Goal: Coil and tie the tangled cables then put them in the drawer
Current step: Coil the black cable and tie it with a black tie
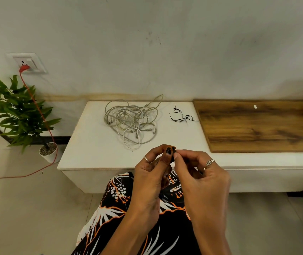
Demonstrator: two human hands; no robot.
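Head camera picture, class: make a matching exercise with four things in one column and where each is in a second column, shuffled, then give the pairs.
Things:
1. tangled pale cables
2. black ties
3. red plug
4. potted plant

Places:
A. in the wall socket
B. on the floor, left of the white bench
C. on the white bench, middle
D. on the white bench, close to the wooden board

Pairs: 1-C, 2-D, 3-A, 4-B
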